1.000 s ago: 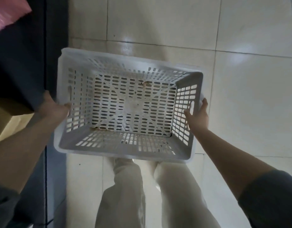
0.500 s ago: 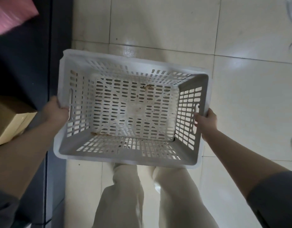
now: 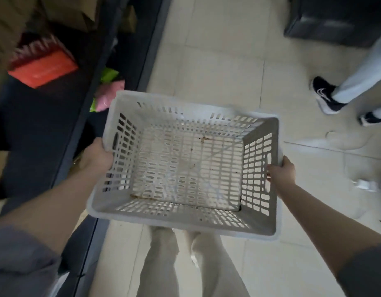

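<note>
An empty white slotted plastic basket (image 3: 121,202) hangs in the air in front of me, above my legs. My left hand (image 3: 97,157) grips its left rim near the handle slot. On the other side, my right hand (image 3: 281,172) grips the right rim, fingers curled over the edge by the right handle slot. A few brown specks lie on the basket floor.
A dark shelf unit (image 3: 46,136) runs along the left with an orange box (image 3: 42,68), cardboard boxes and pink and green bags (image 3: 108,91). Another person's legs and dark shoes (image 3: 326,97) stand at the right on the tiled floor. A dark crate (image 3: 326,20) sits at top right.
The view has swung up and forward. The shelf contents and another person's feet have come into sight. Both hands keep their grip on the basket, which sits lower and more to the right in view.
</note>
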Tool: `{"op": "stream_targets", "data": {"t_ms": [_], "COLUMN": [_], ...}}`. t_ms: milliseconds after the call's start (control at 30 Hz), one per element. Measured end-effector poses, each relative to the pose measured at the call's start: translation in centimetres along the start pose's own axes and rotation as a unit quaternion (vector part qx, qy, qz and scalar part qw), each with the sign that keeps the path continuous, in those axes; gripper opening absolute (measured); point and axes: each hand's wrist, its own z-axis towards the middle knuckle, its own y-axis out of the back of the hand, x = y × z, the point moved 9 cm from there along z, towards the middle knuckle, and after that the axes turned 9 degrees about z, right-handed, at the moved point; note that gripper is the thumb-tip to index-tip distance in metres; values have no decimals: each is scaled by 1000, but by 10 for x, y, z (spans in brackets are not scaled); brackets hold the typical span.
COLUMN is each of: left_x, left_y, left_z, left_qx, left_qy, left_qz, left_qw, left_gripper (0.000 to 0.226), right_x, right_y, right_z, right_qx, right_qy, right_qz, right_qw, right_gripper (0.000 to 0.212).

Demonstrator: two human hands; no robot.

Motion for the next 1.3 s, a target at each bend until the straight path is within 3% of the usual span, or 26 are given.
{"op": "stream_targets", "data": {"t_ms": [100, 200, 367, 500, 700, 900, 1067, 1300], "left_x": [-5, -5, 19, 54, 138, 246, 324, 427], "left_y": [64, 123, 202, 243, 273, 278, 261, 212], "left_z": [-49, -104, -182, -244, -359, -506, -656, -875], "left_qx": [-39, -85, -144, -196, -243, -253, -313, -331], "left_qy": [-7, -14, -2, 11, 52, 112, 187, 352], "left_qz": [-1, -28, -52, -68, -94, -111, -133, -139], "left_qw": [999, 996, 988, 978, 964, 955, 922, 864], "left_gripper": [40, 35, 34, 40, 24, 27, 32, 30], "right_x": [63, 122, 203, 238, 241, 231, 216, 168], "right_y": [41, 82, 128, 156, 186, 191, 187, 207], "right_z": [-31, -67, -143, -196, -286, -381, -466, -609], "right_qx": [10, 11, 26, 38, 76, 153, 229, 346], "right_qy": [50, 95, 153, 199, 246, 305, 339, 410], "right_qz": [0, 1, 34, 27, 20, 9, -18, -70], "right_qw": [999, 995, 987, 979, 966, 940, 912, 841], "right_gripper": [20, 17, 41, 23, 16, 11, 20, 29]}}
